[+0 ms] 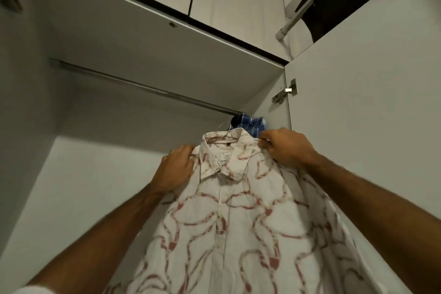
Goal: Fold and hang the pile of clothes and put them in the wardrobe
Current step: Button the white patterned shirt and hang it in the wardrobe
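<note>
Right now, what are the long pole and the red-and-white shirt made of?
The long pole looks like metal: grey, smooth, with a dull shine. The red-and-white shirt looks like thin woven cloth, maybe cotton: it is matte, wrinkles, and drapes softly.

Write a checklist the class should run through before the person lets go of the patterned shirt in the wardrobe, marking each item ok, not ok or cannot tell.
1. Left hand grips the patterned shirt at its shoulder: ok.
2. Right hand pinches the other shoulder: ok.
3. Hanger sits inside the collar: ok.
4. Hanger hook is over the rail: cannot tell, the hook is blurred.
5. Free rail space beside the blue checked shirt: ok.
6. Wardrobe door stands open: ok.
</note>
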The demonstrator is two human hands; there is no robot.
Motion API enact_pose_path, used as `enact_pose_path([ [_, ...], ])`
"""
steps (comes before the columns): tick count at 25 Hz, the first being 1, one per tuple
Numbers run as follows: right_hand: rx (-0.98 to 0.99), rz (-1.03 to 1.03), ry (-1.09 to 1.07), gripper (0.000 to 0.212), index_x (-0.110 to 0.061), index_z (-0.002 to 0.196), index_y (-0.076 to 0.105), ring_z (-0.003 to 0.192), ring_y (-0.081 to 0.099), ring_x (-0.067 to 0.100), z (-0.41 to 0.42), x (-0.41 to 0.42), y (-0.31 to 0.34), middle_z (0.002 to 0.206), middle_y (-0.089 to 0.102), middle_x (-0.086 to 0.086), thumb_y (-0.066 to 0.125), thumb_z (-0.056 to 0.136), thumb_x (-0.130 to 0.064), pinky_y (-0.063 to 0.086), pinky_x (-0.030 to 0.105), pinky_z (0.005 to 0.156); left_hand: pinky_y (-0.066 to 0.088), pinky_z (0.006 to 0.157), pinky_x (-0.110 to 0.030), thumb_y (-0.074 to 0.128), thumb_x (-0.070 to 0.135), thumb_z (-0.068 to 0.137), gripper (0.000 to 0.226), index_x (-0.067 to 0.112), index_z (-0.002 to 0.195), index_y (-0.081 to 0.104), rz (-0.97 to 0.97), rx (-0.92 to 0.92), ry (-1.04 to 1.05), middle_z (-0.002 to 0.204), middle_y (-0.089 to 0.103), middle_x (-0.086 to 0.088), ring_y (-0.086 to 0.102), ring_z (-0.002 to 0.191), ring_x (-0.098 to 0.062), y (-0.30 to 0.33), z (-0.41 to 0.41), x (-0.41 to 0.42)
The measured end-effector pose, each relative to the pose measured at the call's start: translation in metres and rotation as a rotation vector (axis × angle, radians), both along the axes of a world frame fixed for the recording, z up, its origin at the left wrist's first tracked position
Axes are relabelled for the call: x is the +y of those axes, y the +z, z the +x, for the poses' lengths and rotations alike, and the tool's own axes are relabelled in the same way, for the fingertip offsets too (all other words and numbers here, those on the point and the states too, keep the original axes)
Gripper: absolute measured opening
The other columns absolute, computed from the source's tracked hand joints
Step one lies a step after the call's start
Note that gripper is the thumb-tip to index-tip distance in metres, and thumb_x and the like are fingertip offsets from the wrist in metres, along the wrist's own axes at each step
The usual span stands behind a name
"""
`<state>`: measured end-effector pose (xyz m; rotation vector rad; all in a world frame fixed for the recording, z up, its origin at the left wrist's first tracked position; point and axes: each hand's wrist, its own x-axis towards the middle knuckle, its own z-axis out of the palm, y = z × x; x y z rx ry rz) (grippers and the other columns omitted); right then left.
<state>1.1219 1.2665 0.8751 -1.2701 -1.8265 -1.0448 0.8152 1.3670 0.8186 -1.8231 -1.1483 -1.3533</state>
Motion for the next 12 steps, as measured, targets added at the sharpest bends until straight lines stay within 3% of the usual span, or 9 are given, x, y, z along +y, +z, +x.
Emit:
enact_pose_path([
  [3, -0.039, 0.083, -0.029, 0.023, -0.029, 0.107, 0.062, 0.084, 0.062, 0.021, -0.001, 0.045, 0.025, 0.103, 0.068, 0.0, 0.042, 0.105, -0.04, 0.051, 0.035, 0.073, 0.042, 0.107, -0.046, 0.039, 0.032, 0.104, 0.039, 0.023, 0.141, 0.045, -0.065, 0.039, -0.032, 0.141, 0.052, -0.004, 0.051, 0.128, -0.028, 0.024, 0.023, 0.04],
  [7, -0.056, 0.14, -0.108, 0.026, -0.026, 0.114, 0.063, 0.083, 0.059, 0.021, -0.006, 0.097, 0.048, 0.104, 0.066, 0.002, 0.041, 0.105, -0.035, 0.047, 0.035, 0.073, 0.039, 0.112, -0.04, 0.035, 0.059, 0.09, 0.069, 0.023, 0.149, 0.04, -0.167, 0.009, -0.197, 0.147, 0.048, 0.003, 0.049, 0.132, -0.02, 0.054, 0.043, 0.079],
  [10, -0.023, 0.194, -0.148, 0.023, -0.021, 0.115, 0.063, 0.083, 0.058, 0.023, -0.011, 0.121, 0.061, 0.105, 0.067, 0.004, 0.044, 0.104, -0.028, 0.044, 0.035, 0.073, 0.034, 0.115, -0.036, 0.036, 0.045, 0.106, 0.049, 0.027, 0.151, 0.037, -0.165, -0.092, -0.295, 0.151, 0.045, 0.006, 0.044, 0.138, -0.016, 0.069, 0.055, 0.108],
  [12, 0.014, 0.22, -0.166, 0.023, -0.018, 0.115, 0.063, 0.087, 0.061, 0.025, -0.017, 0.129, 0.07, 0.106, 0.067, 0.005, 0.045, 0.102, -0.023, 0.048, 0.036, 0.078, 0.032, 0.114, -0.033, 0.035, 0.047, 0.108, 0.046, 0.028, 0.15, 0.039, -0.147, -0.139, -0.371, 0.149, 0.047, 0.008, 0.044, 0.134, -0.01, 0.079, 0.068, 0.121],
])
